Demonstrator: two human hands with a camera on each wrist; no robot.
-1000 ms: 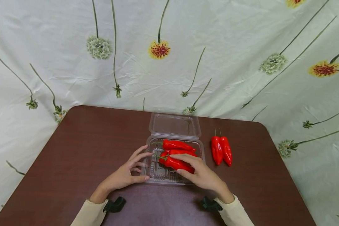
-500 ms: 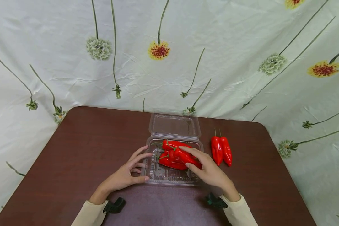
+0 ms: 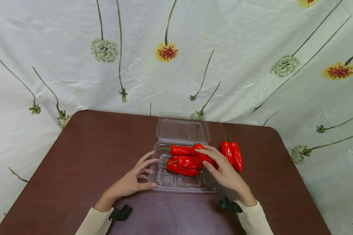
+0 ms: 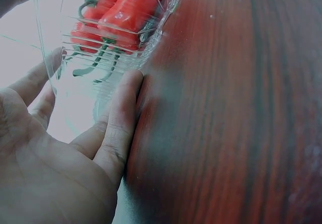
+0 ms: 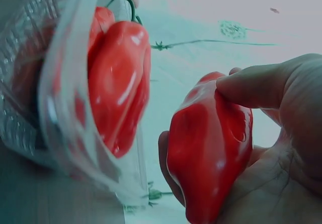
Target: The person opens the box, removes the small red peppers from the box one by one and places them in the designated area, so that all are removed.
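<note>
Several glossy red peppers (image 3: 188,162) with green stems lie in a clear plastic clamshell box (image 3: 179,187), its lid (image 3: 182,130) folded back. My right hand (image 3: 227,173) pinches one red pepper (image 5: 211,143) between thumb and fingers, over the box's right side. In the right wrist view this pepper hangs apart from the box, and the peppers inside show through its wall. My left hand (image 3: 132,179) rests against the box's left side with fingers spread. Its thumb lies along the near left corner, and the stem ends face it in the left wrist view.
Right of the box, two more red peppers (image 3: 236,156) lie side by side on the dark brown table (image 3: 111,137), stems pointing away. Behind the table hangs a pale cloth (image 3: 141,68) with a flower print. A black band (image 3: 120,212) circles each wrist.
My right hand has picked up a pepper from the box and carried it rightward, uncovering the peppers beneath. The left hand stays in place on the box.
</note>
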